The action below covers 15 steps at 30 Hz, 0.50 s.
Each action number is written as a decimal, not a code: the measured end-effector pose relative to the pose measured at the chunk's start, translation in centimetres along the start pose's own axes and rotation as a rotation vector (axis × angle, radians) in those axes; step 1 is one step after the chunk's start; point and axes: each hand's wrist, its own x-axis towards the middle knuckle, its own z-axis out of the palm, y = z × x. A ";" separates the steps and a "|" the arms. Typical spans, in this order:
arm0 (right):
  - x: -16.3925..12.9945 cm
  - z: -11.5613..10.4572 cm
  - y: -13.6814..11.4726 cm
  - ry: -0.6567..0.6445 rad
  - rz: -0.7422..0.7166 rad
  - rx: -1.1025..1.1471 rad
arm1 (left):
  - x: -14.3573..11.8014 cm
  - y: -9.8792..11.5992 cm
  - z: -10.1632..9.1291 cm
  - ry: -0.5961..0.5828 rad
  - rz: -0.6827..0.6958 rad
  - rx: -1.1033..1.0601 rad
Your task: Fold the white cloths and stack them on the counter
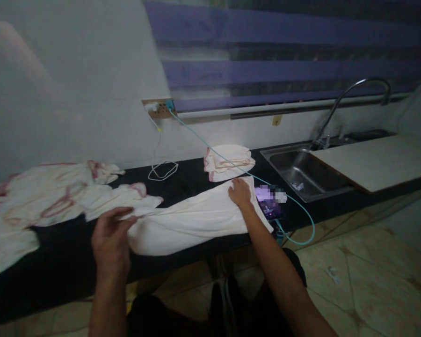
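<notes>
A long white cloth (192,220) lies stretched across the black counter, folded lengthwise, its left part bulging a little over the front. At its left end my left hand (112,234) pinches the upper edge between thumb and fingers. My right hand (240,192) rests near the upper right corner, with its fingers curled onto the fabric. Just behind that hand is a folded stack of whitish cloths (228,162) with pink edging. Left of my left hand spreads a loose heap of similar pink-edged cloths (66,194).
A lit phone (268,208) lies at the cloth's right end, with a teal cable (203,139) running to the wall socket (159,109). A white cable (163,172) is coiled behind. Rightward are a steel sink (301,175), a tap (331,112) and a pale board (375,159).
</notes>
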 end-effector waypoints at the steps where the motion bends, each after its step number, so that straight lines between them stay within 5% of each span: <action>1: 0.0 0.0 0.0 0.003 0.003 0.001 | 0.4 -0.1 -0.3 -0.031 -0.038 0.105; 4: 0.0 0.2 0.0 0.014 0.005 0.011 | 0.0 -0.2 -1.2 -0.007 0.021 0.528; 6: 0.0 0.3 0.0 0.023 0.006 0.017 | -1.6 -0.3 -0.8 -0.013 0.015 0.624; 10: 0.0 0.5 0.0 0.012 0.010 0.020 | -6.1 -1.2 2.7 -0.403 -0.064 0.672; 12: 0.0 0.4 0.0 0.008 0.009 0.017 | -7.8 -2.1 4.6 -0.523 0.075 0.852; 15: 0.0 0.3 0.0 0.013 0.005 0.009 | -8.9 -3.3 5.8 -0.508 0.299 1.031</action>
